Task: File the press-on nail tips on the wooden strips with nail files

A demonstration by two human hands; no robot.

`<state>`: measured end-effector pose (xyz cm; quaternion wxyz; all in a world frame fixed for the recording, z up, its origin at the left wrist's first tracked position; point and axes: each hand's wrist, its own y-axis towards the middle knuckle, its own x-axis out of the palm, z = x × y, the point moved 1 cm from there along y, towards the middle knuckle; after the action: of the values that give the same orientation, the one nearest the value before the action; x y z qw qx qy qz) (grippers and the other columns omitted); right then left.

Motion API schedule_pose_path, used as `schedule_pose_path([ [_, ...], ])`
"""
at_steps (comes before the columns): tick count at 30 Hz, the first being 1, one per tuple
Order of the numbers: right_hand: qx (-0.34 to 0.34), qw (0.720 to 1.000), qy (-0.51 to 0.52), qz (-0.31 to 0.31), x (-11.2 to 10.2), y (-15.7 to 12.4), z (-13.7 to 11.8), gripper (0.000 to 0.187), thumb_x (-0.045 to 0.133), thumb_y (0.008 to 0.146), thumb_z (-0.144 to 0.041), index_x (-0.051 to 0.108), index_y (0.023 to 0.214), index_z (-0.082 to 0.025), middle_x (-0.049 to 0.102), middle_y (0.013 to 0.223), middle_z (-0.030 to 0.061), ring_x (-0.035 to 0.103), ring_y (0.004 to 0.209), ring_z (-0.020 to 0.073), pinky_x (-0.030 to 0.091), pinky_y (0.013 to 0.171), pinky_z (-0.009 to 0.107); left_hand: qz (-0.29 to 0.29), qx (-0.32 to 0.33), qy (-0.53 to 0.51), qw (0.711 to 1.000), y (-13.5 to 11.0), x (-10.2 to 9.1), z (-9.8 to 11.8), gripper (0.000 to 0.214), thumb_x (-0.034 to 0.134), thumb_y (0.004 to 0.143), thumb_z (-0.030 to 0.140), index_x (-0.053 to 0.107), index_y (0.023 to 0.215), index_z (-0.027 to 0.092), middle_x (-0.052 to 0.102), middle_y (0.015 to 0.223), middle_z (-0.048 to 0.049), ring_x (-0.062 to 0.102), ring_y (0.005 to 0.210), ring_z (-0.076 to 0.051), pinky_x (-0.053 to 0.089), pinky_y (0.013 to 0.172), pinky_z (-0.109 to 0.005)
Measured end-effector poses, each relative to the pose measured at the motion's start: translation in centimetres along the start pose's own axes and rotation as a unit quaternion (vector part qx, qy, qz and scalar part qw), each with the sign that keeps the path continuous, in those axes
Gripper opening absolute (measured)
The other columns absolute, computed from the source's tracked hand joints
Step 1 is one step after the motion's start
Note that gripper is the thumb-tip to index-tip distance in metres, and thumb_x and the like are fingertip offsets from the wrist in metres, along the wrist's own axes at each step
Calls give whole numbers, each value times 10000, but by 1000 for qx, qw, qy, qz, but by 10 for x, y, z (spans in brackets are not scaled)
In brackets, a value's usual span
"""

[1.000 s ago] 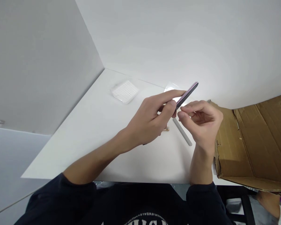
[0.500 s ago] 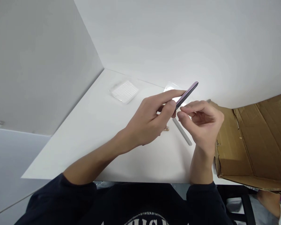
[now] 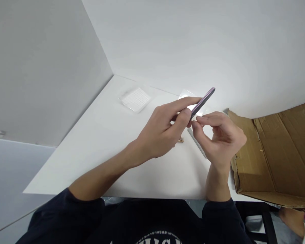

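Head view, our only one. Our left hand [image 3: 161, 130], mid-frame, is curled firmly round a slim dark bar [image 3: 205, 99] with purple-pink striping along its edge, thumb on the near side. The bar slants, upper end towards the upper right, lower end at our left thumb. Our right hand [image 3: 227, 139], right of centre, has thumb and index tips nearly pinched just beside that lower end, other fingers loosely curled. We can't tell if something small sits between those tips, or if they touch the bar.

Doing it well, our read: fine fingertip work at the bar's lower end. Left grip firm but not squeezing; bar at a fixed angle; left thumb clear of the right fingertips; right forearm steady, short small moves. Holding it low over the white table [image 3: 91, 145] would limit any drop.

Around: grey strip [image 3: 198, 145] lying below the right fingertips; small tan piece [image 3: 180, 139] part-hidden by our left hand; clear packet [image 3: 186, 94] behind the hands; bagged white gridded sheet [image 3: 136, 99] upper left of centre; cardboard box [image 3: 259, 159] at right.

Writing: no brand or label we can read on bar, strip or packets. Dark shirt [image 3: 122, 220], bottom centre, has big white letters, cut off by the frame, under a small arc of text; neither reads reliably.
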<state>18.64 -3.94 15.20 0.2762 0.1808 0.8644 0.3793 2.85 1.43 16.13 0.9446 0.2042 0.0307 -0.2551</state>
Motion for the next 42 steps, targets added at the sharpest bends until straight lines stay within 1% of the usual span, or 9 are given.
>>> schedule_pose_path([
  [4,-38,999,-19,19,3,0,-1,132,769,900,-167,729,916,-291,759,792,-13,731,707,196,642,640,401,5,-8,1,1000,0,0,1,442,394,1077,275,722,1371,246,745,847,-26,625,567,-117,496,416,-194],
  [6,-41,998,-30,21,4,0,-1,125,767,899,-171,724,910,-287,758,781,-10,730,695,197,638,616,399,6,-8,3,1000,0,1,1,447,390,1078,282,717,1379,247,739,834,-25,631,570,-120,493,415,-195],
  [11,-26,999,-34,28,5,0,-2,101,767,905,-199,721,905,-289,760,785,-7,732,694,196,648,610,396,4,5,6,1000,0,0,0,453,381,1084,291,708,1393,238,739,830,-22,635,569,-117,495,420,-189],
  [18,42,998,38,-7,1,3,-3,91,792,886,-209,720,863,-261,750,757,-6,745,710,188,638,619,363,-5,-2,-18,1000,-1,-1,-1,451,389,1088,302,712,1398,247,716,790,-17,586,494,-104,505,416,-210],
  [21,46,998,53,-6,0,3,-4,100,797,881,-190,728,864,-260,753,768,-8,741,715,185,631,636,367,-6,-8,-24,1000,-1,-1,-2,447,393,1089,298,712,1398,251,697,764,-8,546,444,-91,489,394,-212],
  [23,49,998,47,-1,0,3,-4,96,791,887,-194,729,857,-260,751,765,-7,742,717,188,633,643,374,-6,-9,-25,1000,-1,-1,-3,445,393,1092,303,711,1400,256,701,775,-11,553,445,-93,486,390,-215],
  [28,56,997,51,-17,-2,4,-4,110,812,859,-186,731,857,-260,757,758,-11,745,719,183,627,628,357,-13,-4,-33,999,-1,-2,-4,448,390,1097,303,706,1411,259,716,794,-14,566,450,-96,500,403,-227],
  [35,60,996,63,-28,-2,3,-4,97,802,875,-175,740,871,-250,765,783,-9,744,726,174,619,640,349,-14,5,-50,999,1,-2,-4,421,405,1102,309,726,1364,238,691,734,1,553,406,-84,458,354,-197],
  [42,45,996,67,-29,-3,4,-1,107,803,875,-168,741,881,-255,764,782,-11,748,728,176,623,632,344,-21,7,-71,997,2,-2,-6,410,418,1096,317,738,1333,223,696,743,-5,561,403,-84,451,342,-198],
])
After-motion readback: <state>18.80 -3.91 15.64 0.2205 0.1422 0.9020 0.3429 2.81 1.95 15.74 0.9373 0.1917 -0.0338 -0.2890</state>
